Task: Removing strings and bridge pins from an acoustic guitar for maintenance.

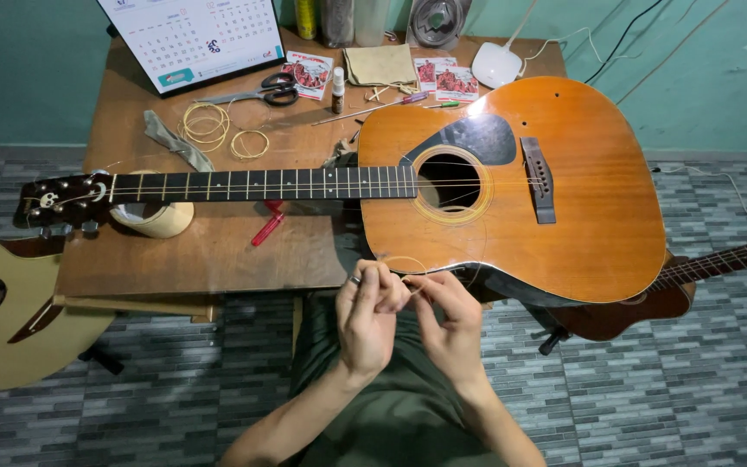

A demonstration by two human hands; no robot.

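A thin guitar string [408, 262], curled into a loop, sits just below the lower edge of the acoustic guitar [564, 190] lying across the wooden table [218, 251]. Both the left hand [368, 316] and the right hand [450, 324] have their fingers pinched shut on it, close together. Coiled strings [207, 125], scissors [261, 91] and a tape roll [162, 220] lie farther off on the table.

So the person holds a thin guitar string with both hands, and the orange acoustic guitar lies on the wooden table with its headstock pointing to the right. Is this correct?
Not fully. The head view shows the guitar on the wooden table with its headstock pointing left, not right. The rest holds: the left hand and right hand both hold a thin string.
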